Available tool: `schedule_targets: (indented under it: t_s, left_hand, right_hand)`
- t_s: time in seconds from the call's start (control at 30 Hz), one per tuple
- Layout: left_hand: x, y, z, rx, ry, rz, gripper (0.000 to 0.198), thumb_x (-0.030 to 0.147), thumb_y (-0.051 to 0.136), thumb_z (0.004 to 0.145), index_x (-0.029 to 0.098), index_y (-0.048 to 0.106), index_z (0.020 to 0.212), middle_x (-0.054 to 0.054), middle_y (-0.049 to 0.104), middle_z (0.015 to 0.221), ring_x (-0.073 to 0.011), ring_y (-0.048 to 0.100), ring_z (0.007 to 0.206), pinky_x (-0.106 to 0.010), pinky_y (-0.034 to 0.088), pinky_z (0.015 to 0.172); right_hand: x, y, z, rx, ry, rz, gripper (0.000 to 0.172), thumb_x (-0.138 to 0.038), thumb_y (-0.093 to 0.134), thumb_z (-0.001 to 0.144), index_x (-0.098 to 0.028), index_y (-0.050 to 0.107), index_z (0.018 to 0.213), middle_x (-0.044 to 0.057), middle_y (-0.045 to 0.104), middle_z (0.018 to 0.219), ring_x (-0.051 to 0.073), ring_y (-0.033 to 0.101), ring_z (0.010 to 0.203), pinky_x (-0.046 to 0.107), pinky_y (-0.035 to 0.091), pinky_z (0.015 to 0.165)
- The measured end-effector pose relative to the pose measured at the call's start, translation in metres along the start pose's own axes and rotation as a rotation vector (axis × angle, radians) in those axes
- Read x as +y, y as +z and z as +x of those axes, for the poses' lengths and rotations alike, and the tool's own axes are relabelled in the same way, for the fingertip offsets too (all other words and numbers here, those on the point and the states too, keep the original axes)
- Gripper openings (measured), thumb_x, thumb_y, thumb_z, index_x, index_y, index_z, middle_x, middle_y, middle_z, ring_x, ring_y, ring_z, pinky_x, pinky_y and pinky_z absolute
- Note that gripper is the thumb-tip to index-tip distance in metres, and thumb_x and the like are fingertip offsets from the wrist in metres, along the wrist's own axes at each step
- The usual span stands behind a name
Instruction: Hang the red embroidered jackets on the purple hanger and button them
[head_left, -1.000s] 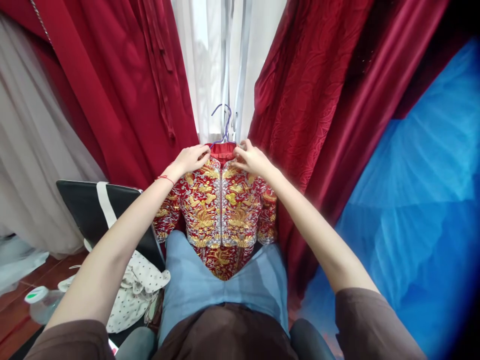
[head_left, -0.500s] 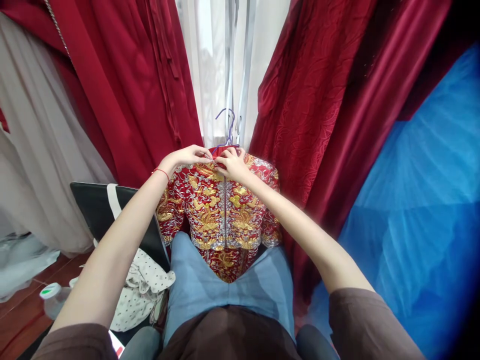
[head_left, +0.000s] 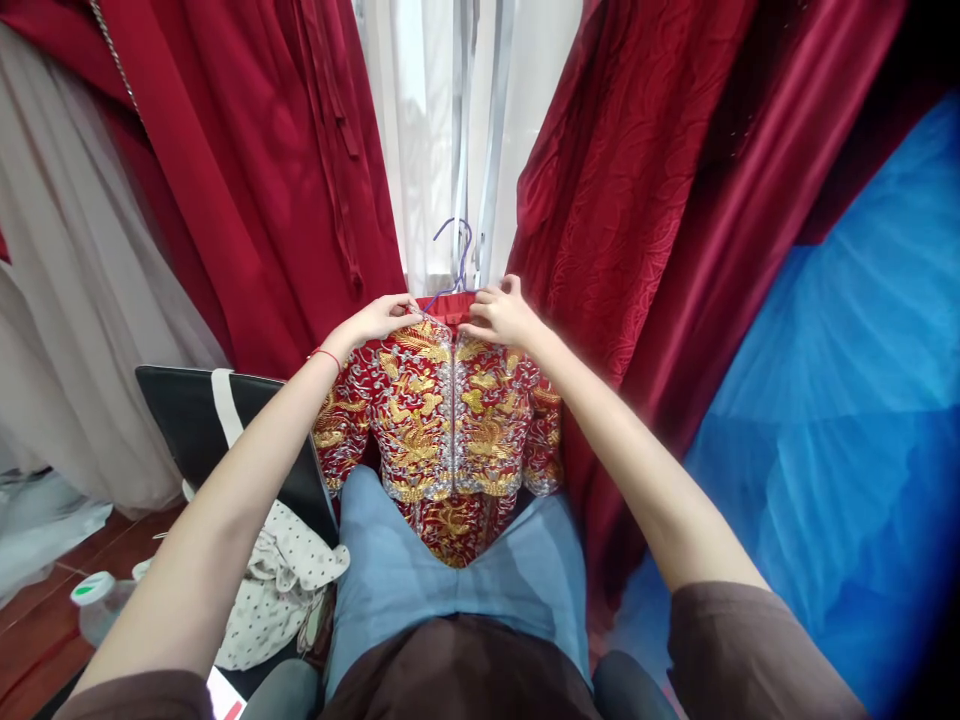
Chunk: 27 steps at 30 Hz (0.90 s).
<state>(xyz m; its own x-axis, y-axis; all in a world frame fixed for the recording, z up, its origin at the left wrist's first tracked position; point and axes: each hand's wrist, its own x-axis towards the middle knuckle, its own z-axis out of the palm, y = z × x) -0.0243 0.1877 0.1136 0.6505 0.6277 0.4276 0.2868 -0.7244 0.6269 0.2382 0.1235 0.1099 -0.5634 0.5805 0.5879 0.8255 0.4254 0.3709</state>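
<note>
A red jacket (head_left: 420, 430) with gold and silver embroidery hangs in front of my knees on a purple hanger (head_left: 466, 250). Its front is closed along the centre line, and the collar parts at the top, showing plain red cloth inside. My left hand (head_left: 386, 318) pinches the jacket's collar edge on the left, thumb and fingers together. At the right side of the collar, my right hand (head_left: 504, 315) has its fingers bent onto the jacket's edge. Below the jacket's hem a matching embroidered red skirt (head_left: 454, 530) shows between my legs.
Dark red drapes (head_left: 247, 180) hang on the left, and a patterned red cloth (head_left: 600, 220) on the right. Blue fabric (head_left: 847, 430) fills the far right. A black panel (head_left: 187, 405), a dotted cloth bag (head_left: 262, 600) and a white-capped bottle (head_left: 97, 600) are at lower left.
My right hand has moved right, away from my left hand, along the collar. The collar opening now shows between them. My left hand has barely shifted left.
</note>
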Motion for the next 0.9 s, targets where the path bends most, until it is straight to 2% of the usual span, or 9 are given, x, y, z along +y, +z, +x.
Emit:
schedule_targets:
  t_s: [0.17, 0.3, 0.4, 0.5, 0.6, 0.67, 0.73, 0.8, 0.9]
  left_hand:
    - [-0.007, 0.007, 0.009, 0.089, 0.042, -0.061, 0.033, 0.046, 0.072, 0.075, 0.017, 0.059, 0.082, -0.002, 0.062, 0.079, -0.014, 0.057, 0.072, -0.029, 0.044, 0.07]
    - [-0.009, 0.011, 0.02, 0.185, 0.132, -0.066, 0.029, 0.044, 0.067, 0.08, 0.017, 0.056, 0.085, -0.002, 0.061, 0.082, -0.0144, 0.057, 0.077, -0.029, 0.046, 0.075]
    - [-0.01, 0.017, 0.024, 0.276, 0.179, 0.049, 0.023, 0.039, 0.062, 0.084, 0.018, 0.054, 0.086, -0.002, 0.06, 0.083, -0.0158, 0.057, 0.079, -0.031, 0.046, 0.079]
    - [-0.01, 0.024, 0.023, 0.346, 0.158, 0.184, 0.022, 0.035, 0.06, 0.086, 0.018, 0.056, 0.099, -0.002, 0.062, 0.086, -0.0162, 0.056, 0.079, -0.031, 0.044, 0.081]
    - [-0.011, 0.026, 0.022, 0.359, 0.031, 0.235, 0.031, 0.037, 0.061, 0.088, 0.018, 0.055, 0.112, 0.0, 0.06, 0.076, -0.0152, 0.054, 0.07, -0.03, 0.042, 0.075]
    - [-0.011, 0.025, 0.022, 0.346, -0.025, 0.315, 0.026, 0.042, 0.058, 0.09, 0.017, 0.059, 0.098, 0.0, 0.058, 0.068, -0.0161, 0.052, 0.066, -0.029, 0.04, 0.069]
    - [-0.009, 0.025, 0.022, 0.334, -0.032, 0.416, 0.033, 0.047, 0.051, 0.094, 0.019, 0.058, 0.077, -0.003, 0.059, 0.068, -0.0183, 0.055, 0.067, -0.03, 0.037, 0.067]
    - [-0.005, 0.027, 0.022, 0.343, -0.061, 0.51, 0.043, 0.05, 0.043, 0.097, 0.02, 0.053, 0.068, -0.006, 0.063, 0.071, -0.0212, 0.058, 0.071, -0.03, 0.036, 0.067]
    - [0.003, 0.037, 0.021, 0.416, -0.158, 0.624, 0.049, 0.055, 0.033, 0.099, 0.022, 0.051, 0.067, -0.009, 0.067, 0.077, -0.0255, 0.063, 0.078, -0.031, 0.035, 0.067]
  right_hand:
    - [0.025, -0.006, -0.006, -0.064, -0.112, -0.087, 0.032, -0.041, 0.049, 0.099, -0.02, 0.071, 0.091, 0.009, 0.066, 0.091, 0.026, 0.049, 0.099, 0.045, 0.026, 0.092]
    - [0.028, -0.001, -0.002, -0.023, -0.035, -0.055, 0.032, -0.035, 0.045, 0.101, -0.02, 0.068, 0.087, 0.007, 0.067, 0.083, 0.024, 0.049, 0.093, 0.041, 0.027, 0.088]
    - [0.026, 0.001, -0.001, -0.031, 0.052, -0.016, 0.027, -0.033, 0.048, 0.099, -0.019, 0.067, 0.087, 0.008, 0.068, 0.083, 0.025, 0.05, 0.092, 0.039, 0.03, 0.084]
    - [0.021, 0.0, 0.0, -0.072, 0.084, 0.021, 0.019, -0.031, 0.053, 0.097, -0.019, 0.066, 0.093, 0.01, 0.069, 0.093, 0.027, 0.053, 0.098, 0.039, 0.034, 0.084]
    - [0.017, -0.002, -0.003, -0.023, 0.098, 0.017, 0.022, -0.035, 0.058, 0.094, -0.018, 0.065, 0.106, 0.015, 0.064, 0.115, 0.032, 0.05, 0.111, 0.045, 0.035, 0.091]
    - [0.016, -0.002, -0.007, 0.022, 0.13, -0.006, 0.033, -0.042, 0.062, 0.091, -0.018, 0.063, 0.113, 0.02, 0.055, 0.129, 0.038, 0.044, 0.122, 0.051, 0.032, 0.096]
    - [0.019, -0.001, -0.012, 0.032, 0.173, 0.009, 0.04, -0.048, 0.063, 0.089, -0.018, 0.062, 0.114, 0.021, 0.051, 0.133, 0.039, 0.04, 0.126, 0.054, 0.032, 0.098]
    - [0.025, 0.001, -0.016, 0.005, 0.206, 0.109, 0.036, -0.05, 0.061, 0.09, -0.019, 0.062, 0.109, 0.018, 0.059, 0.121, 0.034, 0.048, 0.116, 0.049, 0.035, 0.095]
    - [0.034, 0.006, -0.02, -0.014, 0.269, 0.367, 0.03, -0.05, 0.057, 0.092, -0.02, 0.06, 0.093, 0.005, 0.062, 0.084, 0.021, 0.052, 0.08, 0.035, 0.04, 0.078]
